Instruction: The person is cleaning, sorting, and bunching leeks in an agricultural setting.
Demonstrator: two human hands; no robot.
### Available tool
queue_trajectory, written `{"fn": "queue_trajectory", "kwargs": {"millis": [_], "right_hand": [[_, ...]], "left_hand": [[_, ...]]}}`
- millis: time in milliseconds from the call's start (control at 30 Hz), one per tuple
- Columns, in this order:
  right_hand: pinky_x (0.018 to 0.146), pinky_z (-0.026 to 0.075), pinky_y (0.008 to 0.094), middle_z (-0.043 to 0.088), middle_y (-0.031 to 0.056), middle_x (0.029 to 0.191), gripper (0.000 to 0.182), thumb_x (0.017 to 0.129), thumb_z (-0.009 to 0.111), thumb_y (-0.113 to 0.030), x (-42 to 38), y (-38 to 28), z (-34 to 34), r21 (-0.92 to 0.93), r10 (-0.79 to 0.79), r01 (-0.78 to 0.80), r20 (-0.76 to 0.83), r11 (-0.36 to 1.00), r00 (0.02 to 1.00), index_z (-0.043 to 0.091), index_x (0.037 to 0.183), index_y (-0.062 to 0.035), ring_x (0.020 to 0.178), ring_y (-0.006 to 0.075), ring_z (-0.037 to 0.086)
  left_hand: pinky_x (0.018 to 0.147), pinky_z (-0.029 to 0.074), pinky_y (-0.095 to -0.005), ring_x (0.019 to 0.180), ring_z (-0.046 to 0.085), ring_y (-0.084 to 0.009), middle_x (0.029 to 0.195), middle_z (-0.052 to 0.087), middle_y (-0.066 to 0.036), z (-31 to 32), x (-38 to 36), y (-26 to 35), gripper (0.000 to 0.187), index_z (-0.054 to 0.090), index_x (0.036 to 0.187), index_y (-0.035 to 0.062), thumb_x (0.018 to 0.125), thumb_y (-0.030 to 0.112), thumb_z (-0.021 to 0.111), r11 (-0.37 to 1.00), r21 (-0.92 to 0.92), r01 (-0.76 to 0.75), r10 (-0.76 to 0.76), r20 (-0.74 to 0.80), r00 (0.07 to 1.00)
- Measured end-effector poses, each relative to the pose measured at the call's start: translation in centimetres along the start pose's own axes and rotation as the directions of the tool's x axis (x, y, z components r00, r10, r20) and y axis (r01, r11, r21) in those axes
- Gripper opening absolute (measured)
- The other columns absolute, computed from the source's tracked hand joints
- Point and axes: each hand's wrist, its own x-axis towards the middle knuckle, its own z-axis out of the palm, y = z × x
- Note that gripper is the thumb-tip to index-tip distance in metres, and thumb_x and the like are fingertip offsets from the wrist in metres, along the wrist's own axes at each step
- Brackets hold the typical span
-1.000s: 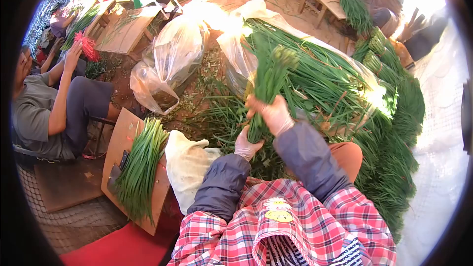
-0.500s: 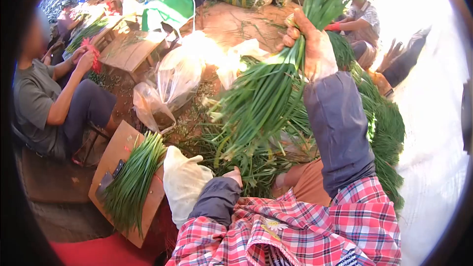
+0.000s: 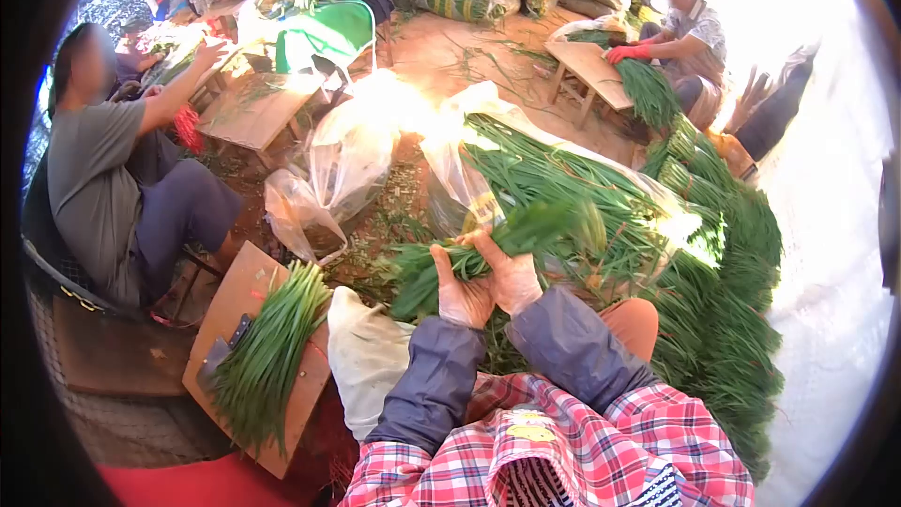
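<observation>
In front of my lap, my left hand point(image 3: 462, 293) and my right hand point(image 3: 511, 274) are side by side, closed around a bunch of long green chives point(image 3: 544, 227). The bunch lies crosswise, its leaves blurred at the right and more green hanging at the left. Both thumbs point up. Beyond my hands a large heap of chives point(image 3: 563, 174) lies on plastic sheeting. At my left, a sorted bunch of chives point(image 3: 267, 357) rests on a wooden board point(image 3: 225, 305), partly over a knife point(image 3: 223, 345).
Clear plastic bags point(image 3: 343, 145) stand ahead. Rows of chives point(image 3: 727, 319) line my right, beside a white sheet point(image 3: 826, 253). A person in grey point(image 3: 103, 169) sits at the left; another with red gloves point(image 3: 629, 53) works at a low table point(image 3: 587, 70). A green chair point(image 3: 324, 33) stands farther back.
My right hand has come down from its raised position with the chives, and my left hand has moved up to grip them too. The person at the left has stretched an arm forward.
</observation>
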Motion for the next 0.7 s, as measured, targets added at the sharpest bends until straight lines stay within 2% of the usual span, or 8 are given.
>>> {"fn": "queue_trajectory", "kwargs": {"millis": [67,167,200,300,333,433,567,700], "right_hand": [[0.09,0.042,0.0303,0.063,0.0081,0.1,0.027,0.081,0.068,-0.012,-1.5,-0.1,-2.2,0.115,0.091,-0.096,0.045,0.989,0.995,0.059,0.104,0.0001,0.098,0.017,0.057],[0.101,0.034,0.033,0.055,0.0101,0.119,0.05,0.079,0.068,-0.01,-3.1,-2.9,-4.1,-0.076,-0.026,0.039,0.166,0.996,0.986,0.048,0.124,0.0001,0.111,0.0194,0.051],[0.096,0.041,0.0327,0.047,0.0114,0.129,0.071,0.077,0.069,-0.009,-4.1,-3.5,-5.3,-0.065,-0.043,0.053,0.149,0.996,0.988,0.032,0.137,-0.0051,0.114,0.0202,0.049],[0.085,0.048,0.0292,0.043,0.0122,0.133,0.081,0.075,0.071,-0.013,-6.7,-8.1,-6.8,-0.037,0.119,-0.118,0.019,0.992,0.993,0.025,0.142,-0.0111,0.115,0.0201,0.049],[0.069,0.052,0.0252,0.051,0.0108,0.123,0.077,0.076,0.07,-0.01,-7.0,-9.1,-7.0,-0.07,0.141,-0.139,0.014,0.988,0.99,0.027,0.141,-0.0139,0.102,0.0171,0.056],[0.061,0.05,0.025,0.057,0.007,0.109,0.068,0.079,0.068,-0.008,-7.1,-9.5,-6.5,-0.471,0.299,-0.337,-0.156,0.815,0.941,0.033,0.137,-0.0115,0.08,0.0136,0.06],[0.053,0.045,0.0221,0.061,0.0026,0.087,0.035,0.081,0.063,-0.003,-6.8,-8.5,-6.4,-0.525,0.174,-0.259,-0.208,0.811,0.963,0.054,0.115,-0.0052,0.062,0.0078,0.054],[0.051,0.042,0.0204,0.061,0.0013,0.077,0.015,0.079,0.063,0.0,-7.1,-8.4,-6.2,-0.676,0.106,-0.1,-0.032,0.73,0.994,0.058,0.093,-0.0021,0.059,0.0044,0.052]], "left_hand": [[0.096,0.042,-0.0412,0.107,0.054,-0.0272,0.116,0.057,-0.011,1.0,0.5,0.4,0.045,0.05,0.116,0.0051,0.087,0.04,0.056,0.99,0.139,-0.015,0.012,0.019,1.0],[0.088,0.047,-0.0409,0.094,0.059,-0.0263,0.097,0.062,-0.008,-0.1,2.7,1.5,0.025,0.056,0.102,0.0054,0.088,0.027,0.054,0.958,0.271,-0.093,0.098,-0.004,0.995],[0.086,0.048,-0.0395,0.089,0.06,-0.0248,0.09,0.062,-0.005,1.1,3.3,1.7,0.019,0.057,0.098,0.0055,0.088,0.022,0.054,0.945,0.294,-0.143,0.178,-0.095,0.979],[0.088,0.048,-0.0429,0.085,0.059,-0.0171,0.09,0.06,-0.004,-0.1,4.8,3.6,0.012,0.054,0.098,0.0057,0.087,0.009,0.054,0.958,0.237,-0.158,0.169,-0.025,0.985],[0.086,0.049,-0.0426,0.083,0.059,-0.0175,0.087,0.06,-0.003,0.9,4.5,3.7,0.011,0.053,0.096,0.0058,0.085,0.007,0.055,0.953,0.246,-0.177,0.22,-0.156,0.963],[0.085,0.05,-0.0417,0.08,0.06,-0.0178,0.085,0.06,-0.003,-0.6,4.5,3.9,0.01,0.054,0.095,0.0058,0.085,0.007,0.056,0.953,0.254,-0.163,0.202,-0.137,0.97],[0.082,0.051,-0.0406,0.078,0.06,-0.0189,0.083,0.06,-0.005,-2.2,4.1,3.8,0.009,0.055,0.091,0.0052,0.083,0.009,0.058,0.962,0.256,-0.095,0.143,-0.178,0.974],[0.078,0.049,-0.0461,0.08,0.06,-0.0282,0.087,0.061,-0.012,-4.8,4.2,3.9,0.014,0.056,0.091,0.0019,0.083,0.013,0.055,0.976,0.187,-0.114,0.156,-0.229,0.961]]}}
